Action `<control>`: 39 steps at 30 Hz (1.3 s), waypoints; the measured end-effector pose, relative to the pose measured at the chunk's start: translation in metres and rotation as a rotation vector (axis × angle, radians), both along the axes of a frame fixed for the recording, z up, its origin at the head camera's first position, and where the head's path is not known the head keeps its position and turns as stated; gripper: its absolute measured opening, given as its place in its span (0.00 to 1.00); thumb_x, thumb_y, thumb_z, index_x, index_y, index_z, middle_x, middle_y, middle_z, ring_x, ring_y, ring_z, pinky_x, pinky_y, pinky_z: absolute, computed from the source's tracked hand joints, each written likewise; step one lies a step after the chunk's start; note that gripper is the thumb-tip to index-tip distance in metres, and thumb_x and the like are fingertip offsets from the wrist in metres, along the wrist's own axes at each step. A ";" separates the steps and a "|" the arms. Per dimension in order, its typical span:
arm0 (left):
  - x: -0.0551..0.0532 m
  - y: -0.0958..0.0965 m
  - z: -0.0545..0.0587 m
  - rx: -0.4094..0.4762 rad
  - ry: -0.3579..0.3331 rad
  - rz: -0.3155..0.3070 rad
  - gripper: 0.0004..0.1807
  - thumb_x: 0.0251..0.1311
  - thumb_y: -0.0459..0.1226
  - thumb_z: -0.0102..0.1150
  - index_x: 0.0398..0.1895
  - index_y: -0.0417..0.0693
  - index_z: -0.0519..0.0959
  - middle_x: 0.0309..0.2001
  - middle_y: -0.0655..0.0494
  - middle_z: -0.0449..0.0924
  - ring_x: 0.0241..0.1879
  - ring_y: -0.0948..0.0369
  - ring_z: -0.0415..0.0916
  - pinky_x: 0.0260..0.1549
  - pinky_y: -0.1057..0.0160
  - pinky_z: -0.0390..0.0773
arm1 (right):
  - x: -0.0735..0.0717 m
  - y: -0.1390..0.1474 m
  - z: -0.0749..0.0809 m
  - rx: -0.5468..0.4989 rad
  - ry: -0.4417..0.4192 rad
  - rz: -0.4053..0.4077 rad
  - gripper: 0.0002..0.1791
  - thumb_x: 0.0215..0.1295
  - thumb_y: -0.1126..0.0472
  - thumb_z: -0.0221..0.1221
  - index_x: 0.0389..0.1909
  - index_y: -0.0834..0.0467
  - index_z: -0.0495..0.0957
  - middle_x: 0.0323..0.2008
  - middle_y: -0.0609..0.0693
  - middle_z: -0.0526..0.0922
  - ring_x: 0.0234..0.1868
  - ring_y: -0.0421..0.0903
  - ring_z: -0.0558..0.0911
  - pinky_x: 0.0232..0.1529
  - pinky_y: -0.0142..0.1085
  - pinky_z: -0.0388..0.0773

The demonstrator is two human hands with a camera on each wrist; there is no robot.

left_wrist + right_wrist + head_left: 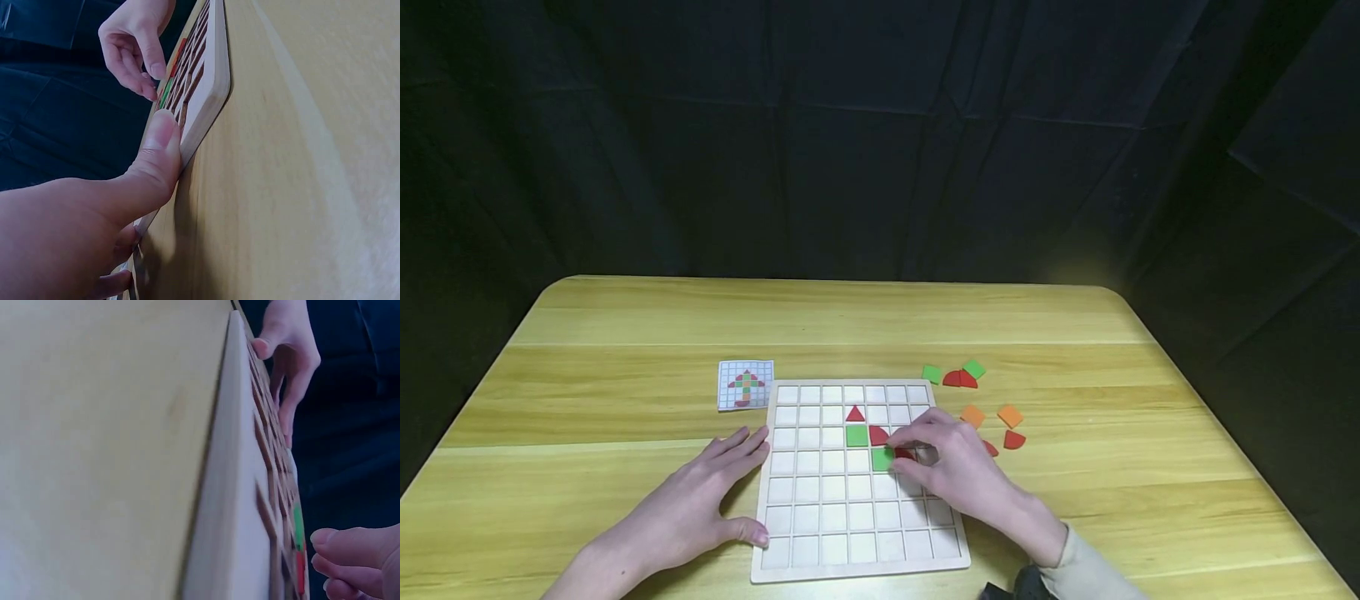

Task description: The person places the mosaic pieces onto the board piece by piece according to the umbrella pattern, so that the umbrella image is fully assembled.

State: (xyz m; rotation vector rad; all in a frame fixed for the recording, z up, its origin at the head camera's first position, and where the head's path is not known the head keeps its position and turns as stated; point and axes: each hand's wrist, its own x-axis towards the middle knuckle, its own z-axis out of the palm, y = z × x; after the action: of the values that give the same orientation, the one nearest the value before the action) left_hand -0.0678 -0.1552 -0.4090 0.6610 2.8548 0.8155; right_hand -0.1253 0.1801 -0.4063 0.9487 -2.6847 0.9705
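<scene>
A white grid board point(820, 525) lies on the table. My left hand point(700, 500) rests at its left edge, fingers spread, the thumb on the rim near the front corner. Over the right half of the board is my right hand point(958, 467), its thumb and index finger apart, close around a red quarter-circle tile point(904, 454). No tile shows lifted between those fingers in the wrist views. Also in the grid are a red triangle point(855, 414), a green square point(857, 435), a second green square point(882, 459) and another red quarter-circle point(877, 435).
A pattern card point(746, 386) with a coloured arrow-like figure lies beyond the left hand. Loose tiles lie right of the board: green squares point(974, 368), orange squares point(1010, 416) and red quarter-circles point(1014, 440). Dark cloth point(850, 183) hangs behind the table.
</scene>
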 end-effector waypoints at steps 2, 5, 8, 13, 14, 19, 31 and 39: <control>0.000 0.000 0.000 -0.001 -0.001 0.000 0.59 0.41 0.70 0.61 0.72 0.41 0.67 0.76 0.50 0.60 0.74 0.40 0.56 0.67 0.38 0.64 | -0.002 0.003 0.002 -0.009 -0.001 0.004 0.11 0.51 0.63 0.75 0.37 0.53 0.88 0.34 0.44 0.84 0.34 0.40 0.79 0.30 0.29 0.78; 0.000 0.000 0.000 -0.002 -0.002 0.000 0.59 0.42 0.71 0.61 0.72 0.42 0.67 0.76 0.50 0.59 0.74 0.39 0.56 0.67 0.38 0.65 | -0.004 0.008 0.006 -0.011 0.016 0.000 0.12 0.51 0.64 0.75 0.37 0.54 0.88 0.34 0.45 0.84 0.33 0.41 0.81 0.29 0.30 0.78; 0.000 0.000 0.000 -0.001 -0.004 0.000 0.59 0.42 0.71 0.60 0.73 0.42 0.67 0.76 0.50 0.59 0.74 0.39 0.56 0.67 0.38 0.65 | -0.007 0.014 0.012 -0.006 0.011 -0.032 0.12 0.50 0.63 0.76 0.38 0.54 0.88 0.36 0.46 0.84 0.36 0.44 0.82 0.32 0.33 0.79; 0.000 -0.001 0.000 0.000 -0.003 -0.004 0.58 0.42 0.70 0.61 0.73 0.42 0.67 0.76 0.50 0.59 0.74 0.39 0.56 0.67 0.38 0.65 | -0.015 0.029 0.022 0.022 0.025 -0.082 0.15 0.50 0.62 0.76 0.40 0.55 0.88 0.39 0.48 0.86 0.39 0.47 0.83 0.34 0.38 0.81; 0.000 -0.001 0.000 0.000 -0.002 -0.005 0.58 0.42 0.70 0.61 0.73 0.42 0.67 0.76 0.50 0.59 0.74 0.39 0.56 0.67 0.38 0.65 | -0.018 0.032 0.023 0.031 0.026 -0.094 0.15 0.50 0.62 0.76 0.41 0.55 0.88 0.40 0.48 0.86 0.40 0.47 0.83 0.35 0.39 0.81; 0.000 -0.001 -0.001 -0.002 0.008 -0.007 0.58 0.42 0.70 0.61 0.72 0.41 0.67 0.76 0.50 0.60 0.74 0.39 0.57 0.67 0.38 0.65 | -0.029 0.050 0.023 0.067 -0.036 -0.196 0.17 0.50 0.61 0.76 0.43 0.55 0.88 0.42 0.46 0.88 0.44 0.46 0.84 0.40 0.44 0.82; 0.001 -0.001 -0.002 0.004 0.013 -0.004 0.58 0.42 0.71 0.60 0.72 0.42 0.67 0.76 0.51 0.60 0.74 0.39 0.57 0.67 0.39 0.66 | -0.045 0.073 0.011 0.093 -0.041 -0.290 0.16 0.49 0.62 0.77 0.41 0.60 0.88 0.38 0.51 0.90 0.39 0.48 0.88 0.42 0.45 0.86; 0.001 0.000 -0.002 0.001 0.012 -0.002 0.58 0.42 0.71 0.60 0.73 0.42 0.67 0.76 0.50 0.60 0.74 0.39 0.57 0.67 0.39 0.66 | -0.046 0.074 0.007 0.086 -0.071 -0.325 0.14 0.48 0.63 0.76 0.38 0.59 0.87 0.36 0.50 0.90 0.37 0.46 0.89 0.39 0.43 0.86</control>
State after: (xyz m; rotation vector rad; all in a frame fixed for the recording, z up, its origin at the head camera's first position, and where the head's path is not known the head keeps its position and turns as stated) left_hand -0.0671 -0.1556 -0.4107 0.6704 2.8643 0.8160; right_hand -0.1712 0.2538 -0.3991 0.4731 -2.8367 0.8399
